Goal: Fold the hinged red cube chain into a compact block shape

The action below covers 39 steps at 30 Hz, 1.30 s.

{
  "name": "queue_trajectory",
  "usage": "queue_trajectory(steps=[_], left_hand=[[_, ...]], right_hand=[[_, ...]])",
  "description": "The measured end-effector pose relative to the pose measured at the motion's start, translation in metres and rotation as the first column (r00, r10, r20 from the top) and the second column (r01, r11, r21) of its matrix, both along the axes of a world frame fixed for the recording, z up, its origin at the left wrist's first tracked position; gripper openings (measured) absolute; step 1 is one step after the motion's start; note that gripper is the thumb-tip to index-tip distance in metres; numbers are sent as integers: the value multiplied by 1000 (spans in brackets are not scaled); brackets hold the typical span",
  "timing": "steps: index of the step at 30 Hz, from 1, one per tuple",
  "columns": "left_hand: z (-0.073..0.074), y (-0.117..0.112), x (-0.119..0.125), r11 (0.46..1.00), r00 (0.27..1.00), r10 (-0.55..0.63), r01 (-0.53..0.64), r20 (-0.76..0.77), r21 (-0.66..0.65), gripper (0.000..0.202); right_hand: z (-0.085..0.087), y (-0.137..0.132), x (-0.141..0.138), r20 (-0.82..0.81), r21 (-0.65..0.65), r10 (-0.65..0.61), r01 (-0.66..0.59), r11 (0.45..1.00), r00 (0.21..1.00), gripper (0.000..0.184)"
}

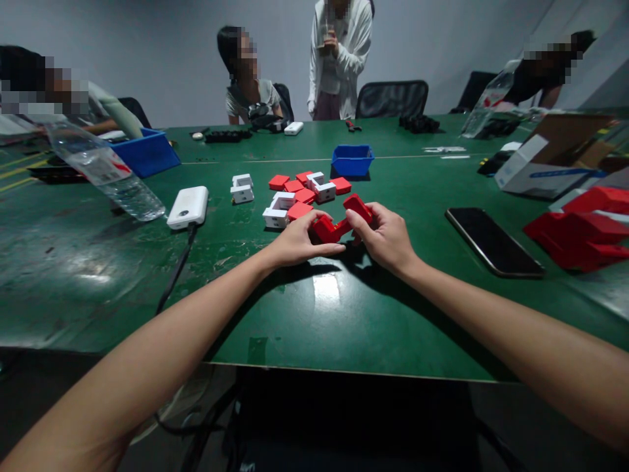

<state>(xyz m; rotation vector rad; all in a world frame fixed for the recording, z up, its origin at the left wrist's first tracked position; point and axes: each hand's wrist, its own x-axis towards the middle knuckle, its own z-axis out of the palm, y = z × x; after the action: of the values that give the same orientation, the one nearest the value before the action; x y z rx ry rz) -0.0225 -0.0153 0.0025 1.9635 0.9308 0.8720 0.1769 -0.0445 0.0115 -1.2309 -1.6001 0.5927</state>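
Observation:
My left hand (299, 241) and my right hand (388, 237) meet above the green table, both closed on red plastic. The red U-shaped plastic piece (327, 231) has its left end between my left thumb and fingers. At the right, my right thumb and fingers pinch a red block-like end (360, 207); I cannot tell whether it is one piece with the left part. Just beyond my hands lie several flat red plastic pieces (304, 196) and white U-shaped plastic pieces (278, 210). Another white U-shaped piece (242, 189) lies apart to the left.
A white power bank (188, 207) with a black cable and a tilted water bottle (113, 174) are at left. A small blue bin (352, 161) stands beyond the pieces. At right are a phone (493, 241), large red parts (582, 229) and a cardboard box (555, 154). Several people are around the table.

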Motion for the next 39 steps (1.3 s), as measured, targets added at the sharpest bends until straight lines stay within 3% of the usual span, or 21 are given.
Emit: queue_trajectory(steps=[11,19,25,32,39], left_hand=[[-2,-1,1,987,991,110,-101,-71,122,60],[0,-4,2,983,994,100,-92,-45,158,60],[4,-7,3,959,989,149,-143,-5,243,42],[8,-11,5,911,970,238,-239,45,337,46],[7,-10,5,826,973,226,-215,42,520,58]], right_hand=[[-1,6,4,-63,-147,27,-36,988,998,55],[0,4,4,-108,-117,22,-35,993,994,57],[-2,7,6,-109,-140,42,-57,988,993,64],[-5,8,7,-82,-157,99,-111,981,992,67],[-8,10,5,-17,-97,123,-124,988,992,49]])
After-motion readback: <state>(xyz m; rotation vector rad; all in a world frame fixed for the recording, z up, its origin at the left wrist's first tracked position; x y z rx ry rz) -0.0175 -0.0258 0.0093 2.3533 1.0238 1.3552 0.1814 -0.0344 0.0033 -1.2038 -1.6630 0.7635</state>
